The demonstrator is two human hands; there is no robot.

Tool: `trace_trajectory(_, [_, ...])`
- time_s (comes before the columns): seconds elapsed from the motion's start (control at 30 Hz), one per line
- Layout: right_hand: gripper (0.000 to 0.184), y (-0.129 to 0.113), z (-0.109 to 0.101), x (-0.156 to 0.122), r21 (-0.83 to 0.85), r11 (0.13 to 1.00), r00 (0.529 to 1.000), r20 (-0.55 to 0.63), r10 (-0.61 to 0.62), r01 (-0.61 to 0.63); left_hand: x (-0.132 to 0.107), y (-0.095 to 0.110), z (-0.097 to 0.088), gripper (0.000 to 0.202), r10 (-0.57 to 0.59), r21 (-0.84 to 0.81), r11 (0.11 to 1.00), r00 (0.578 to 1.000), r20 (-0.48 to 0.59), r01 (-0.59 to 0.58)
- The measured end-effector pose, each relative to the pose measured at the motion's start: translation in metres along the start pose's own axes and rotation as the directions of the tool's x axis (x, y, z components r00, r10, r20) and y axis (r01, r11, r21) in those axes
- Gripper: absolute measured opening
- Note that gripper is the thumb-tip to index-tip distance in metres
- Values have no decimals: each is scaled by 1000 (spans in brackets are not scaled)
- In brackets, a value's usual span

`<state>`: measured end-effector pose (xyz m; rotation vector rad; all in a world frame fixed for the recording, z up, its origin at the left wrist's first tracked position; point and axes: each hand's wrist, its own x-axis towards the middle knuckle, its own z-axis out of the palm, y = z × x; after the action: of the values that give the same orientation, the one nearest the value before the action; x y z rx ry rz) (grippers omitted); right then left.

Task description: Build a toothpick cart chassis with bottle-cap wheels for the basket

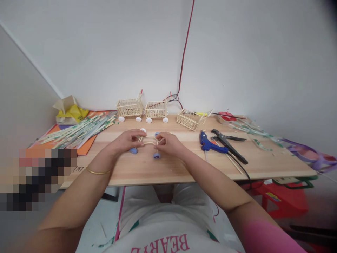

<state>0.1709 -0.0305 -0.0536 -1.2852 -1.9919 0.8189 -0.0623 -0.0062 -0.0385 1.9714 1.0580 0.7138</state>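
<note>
A small wheeled frame of thin wooden sticks (149, 142) is between my hands, low over the table. Its wheels include a blue wheel (157, 156) at the near right and another blue wheel (133, 151) at the near left; a paler wheel (143, 130) shows at the far left. My left hand (128, 140) has its thumb and fingers closed around the frame's left end. At the right end, my right hand (170, 143) pinches the sticks, its fingertips partly hiding them.
Two stick carts with white wheels (130, 107) (156, 109) stand at the back, beside a tilted stick basket (188, 120). A blue glue gun (207, 142) and black-handled cutters (231, 147) lie right. Wooden sticks (81, 130) cover an orange sheet at left. A red stool (284, 198) stands below.
</note>
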Motion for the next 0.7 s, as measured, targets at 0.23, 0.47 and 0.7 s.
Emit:
trace_trajectory(0.23, [26, 12, -1, 5, 17, 997, 997, -27, -72, 72, 3, -5, 4, 45, 18, 27, 1000, 999, -45, -16])
trace_trajectory(0.47, [27, 14, -4, 6, -3, 998, 998, -20, -66, 66, 5, -7, 6, 44, 42, 76, 996, 998, -41, -39])
trace_trajectory(0.7, [27, 18, 0, 5, 34, 997, 997, -29, -68, 69, 5, -6, 5, 42, 63, 94, 994, 998, -30, -60])
